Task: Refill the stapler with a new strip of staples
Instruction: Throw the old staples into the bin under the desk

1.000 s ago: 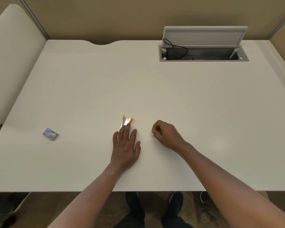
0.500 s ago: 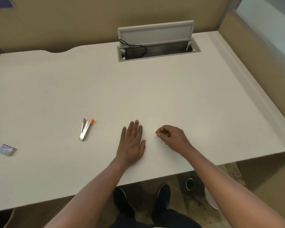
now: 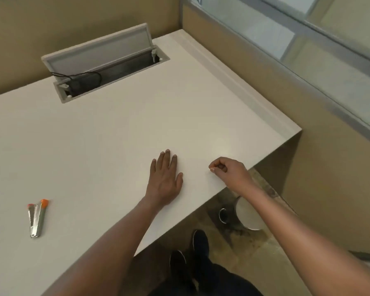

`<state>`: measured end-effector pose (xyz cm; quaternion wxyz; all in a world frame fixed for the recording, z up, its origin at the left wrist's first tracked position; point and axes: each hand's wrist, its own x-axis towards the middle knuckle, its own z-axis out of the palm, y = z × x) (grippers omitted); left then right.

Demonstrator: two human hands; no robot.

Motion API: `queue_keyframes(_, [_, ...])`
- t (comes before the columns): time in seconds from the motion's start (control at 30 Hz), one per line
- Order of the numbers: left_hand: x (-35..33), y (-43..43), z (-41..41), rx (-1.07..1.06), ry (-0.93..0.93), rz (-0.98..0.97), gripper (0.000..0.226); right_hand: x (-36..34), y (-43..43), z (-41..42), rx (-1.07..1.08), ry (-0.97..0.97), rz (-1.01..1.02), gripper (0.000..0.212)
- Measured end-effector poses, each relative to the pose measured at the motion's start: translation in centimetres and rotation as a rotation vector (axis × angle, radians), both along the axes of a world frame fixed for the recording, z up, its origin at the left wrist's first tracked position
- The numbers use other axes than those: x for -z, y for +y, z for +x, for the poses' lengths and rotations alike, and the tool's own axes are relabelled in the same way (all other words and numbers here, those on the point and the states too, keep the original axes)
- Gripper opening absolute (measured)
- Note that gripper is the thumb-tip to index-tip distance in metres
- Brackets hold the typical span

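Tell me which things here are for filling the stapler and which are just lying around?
For the job:
- stapler, lying opened on the desk
- left hand, flat on the desk
- right hand, curled shut; I cannot tell whether it holds anything

Just there:
- cable box with its lid up
- black cable inside it

I'm looking at an office cubicle: a white desk surface (image 3: pixel 120 129) boxed in by tan partition panels (image 3: pixel 320 167), a flip-up cable hatch (image 3: pixel 103 60) with a black cord beyond my hands, and frosted glass panes (image 3: pixel 308 45) topping the partition to their right.
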<state>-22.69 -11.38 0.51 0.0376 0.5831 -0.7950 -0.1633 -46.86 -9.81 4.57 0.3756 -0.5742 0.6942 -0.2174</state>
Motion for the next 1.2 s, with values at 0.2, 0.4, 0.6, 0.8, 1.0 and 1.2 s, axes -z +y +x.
queue_keyframes(0.2, [0.3, -2.4, -5.6, 0.176, 0.000, -0.038, 0.065, -0.4, 4.6, -5.2, 0.267, 0.014, -0.070, 0.009])
queue_keyframes(0.4, [0.2, -1.7, -11.2, 0.410, 0.005, -0.066, 0.066, 1.2, 11.9, -9.1, 0.501, 0.017, -0.053, 0.004])
queue_keyframes(0.6, [0.5, -1.6, -16.2, 0.584, 0.016, -0.103, 0.064, 4.3, 16.4, -10.7, 0.646, -0.006, -0.026, 0.004])
queue_keyframes(0.8, [0.9, -2.8, -20.2, 0.705, -0.033, -0.153, 0.066, 6.7, 18.0, -10.7, 0.740, -0.036, -0.015, 0.006])
queue_keyframes(1.0, [1.0, -3.7, -23.3, 0.790, -0.091, -0.214, 0.067, 8.2, 17.0, -10.9, 0.792, -0.060, -0.025, 0.005])
queue_keyframes(1.2, [1.4, -4.5, -26.0, 0.850, -0.113, -0.225, 0.068, 10.2, 15.7, -11.9, 0.826, -0.086, -0.039, 0.005])
